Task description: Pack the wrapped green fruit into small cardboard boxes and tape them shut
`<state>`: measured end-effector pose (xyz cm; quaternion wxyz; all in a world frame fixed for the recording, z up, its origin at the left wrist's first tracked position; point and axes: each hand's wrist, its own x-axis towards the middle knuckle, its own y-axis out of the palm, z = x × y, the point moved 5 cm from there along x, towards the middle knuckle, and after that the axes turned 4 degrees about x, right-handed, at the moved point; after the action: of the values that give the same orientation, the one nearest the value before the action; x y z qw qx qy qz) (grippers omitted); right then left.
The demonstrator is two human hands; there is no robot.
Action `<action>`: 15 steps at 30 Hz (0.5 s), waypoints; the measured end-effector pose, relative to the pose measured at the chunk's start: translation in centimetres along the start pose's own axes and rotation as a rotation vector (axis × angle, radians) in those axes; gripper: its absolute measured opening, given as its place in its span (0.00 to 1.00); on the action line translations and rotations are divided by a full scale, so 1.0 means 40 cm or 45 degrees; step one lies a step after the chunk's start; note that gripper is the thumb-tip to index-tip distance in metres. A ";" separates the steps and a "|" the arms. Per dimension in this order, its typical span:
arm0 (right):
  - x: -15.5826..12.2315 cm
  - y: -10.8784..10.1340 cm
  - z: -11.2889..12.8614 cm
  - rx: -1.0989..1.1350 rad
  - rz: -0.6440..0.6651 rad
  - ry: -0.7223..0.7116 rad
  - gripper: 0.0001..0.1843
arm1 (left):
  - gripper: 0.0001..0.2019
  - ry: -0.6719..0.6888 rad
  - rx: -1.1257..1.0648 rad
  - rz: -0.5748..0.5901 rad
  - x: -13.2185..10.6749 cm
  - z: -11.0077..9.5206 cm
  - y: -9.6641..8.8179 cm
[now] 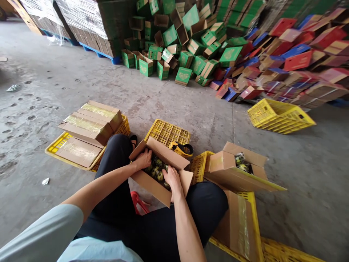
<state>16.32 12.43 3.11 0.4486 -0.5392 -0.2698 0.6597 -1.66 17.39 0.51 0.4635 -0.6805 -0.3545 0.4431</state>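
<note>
Between my knees stands an opened cardboard box (152, 182), its flaps spread outward. Inside lie several round, yellow-green, fruit-like items (156, 172) in shiny plastic wrapping. My left hand (144, 159) reaches in at the box's left end, with its fingers bent down against the contents; the fingertips are partly hidden. From the right side my right hand (171, 176) curls its fingers onto the wrapped items, near the right end wall. Just beyond the box, a yellow and black tape dispenser (181, 148) rests on an upturned yellow crate (169, 130).
Taped cardboard boxes (88, 125) sit on yellow crates to my left. At my right are another open box (227, 167) with wrapped items and a taped box (231, 225) in a crate. A yellow crate (280, 116) stands farther right. Green cartons (184, 74) and red cartons (297, 61) are heaped behind.
</note>
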 end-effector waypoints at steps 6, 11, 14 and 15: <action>-0.008 -0.012 0.007 -0.013 -0.002 0.018 0.21 | 0.28 -0.089 0.107 0.030 -0.007 0.003 0.001; -0.015 -0.015 0.009 0.005 0.003 0.029 0.22 | 0.28 -0.069 0.158 0.025 -0.031 -0.009 0.008; -0.017 -0.012 0.010 0.023 0.017 0.016 0.22 | 0.28 -0.018 0.146 0.057 -0.043 -0.009 0.029; -0.017 -0.010 0.011 0.029 0.028 0.008 0.23 | 0.29 -0.017 0.136 0.083 -0.042 -0.007 0.038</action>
<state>16.03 12.05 3.90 0.4482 -0.5390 -0.2550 0.6660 -1.91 15.31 -0.41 0.4822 -0.6630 -0.3112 0.4808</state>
